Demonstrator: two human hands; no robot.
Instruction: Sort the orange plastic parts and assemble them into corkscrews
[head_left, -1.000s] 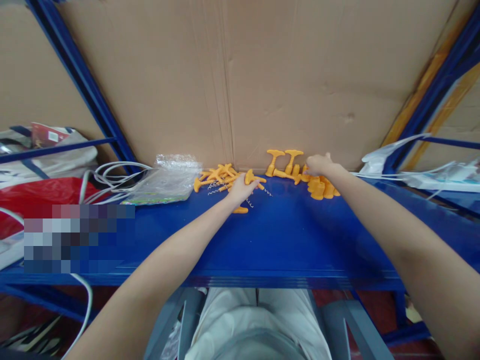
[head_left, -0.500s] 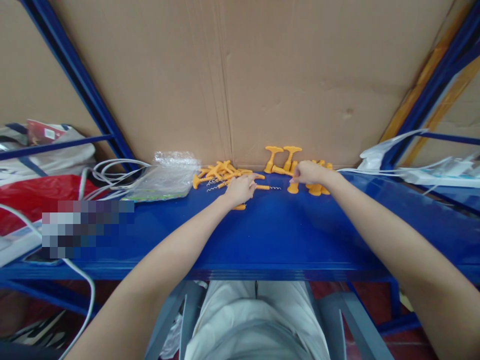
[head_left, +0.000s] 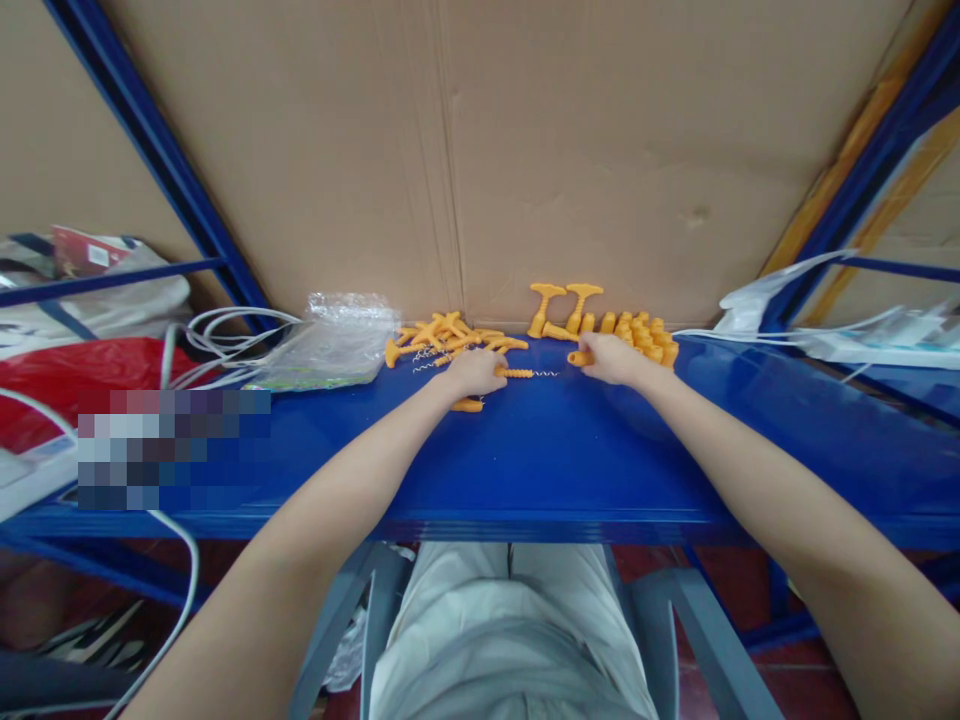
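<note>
My left hand (head_left: pixel 472 372) is closed on an orange T-handled corkscrew (head_left: pixel 525 373) whose metal spiral points right, just above the blue shelf (head_left: pixel 525 450). My right hand (head_left: pixel 609 358) is closed on a short orange sleeve (head_left: pixel 578 358), held a little to the right of the spiral's tip. Behind my left hand lies a heap of several orange corkscrews (head_left: pixel 442 338). A cluster of several orange sleeves (head_left: pixel 641 332) stands behind my right hand. Two assembled orange pieces (head_left: pixel 564 305) lean against the cardboard. One more orange part (head_left: pixel 466 405) lies under my left wrist.
A cardboard sheet (head_left: pixel 525 150) closes off the back of the shelf. A clear plastic bag (head_left: pixel 330 345) and white cables (head_left: pixel 217 335) lie to the left. White bags (head_left: pixel 795 315) rest at the right. Blue frame bars (head_left: pixel 150 160) slant at both sides.
My right hand left the sleeve cluster and came toward the middle with one sleeve. My left hand lifted a corkscrew from the heap and turned its spiral to the right.
</note>
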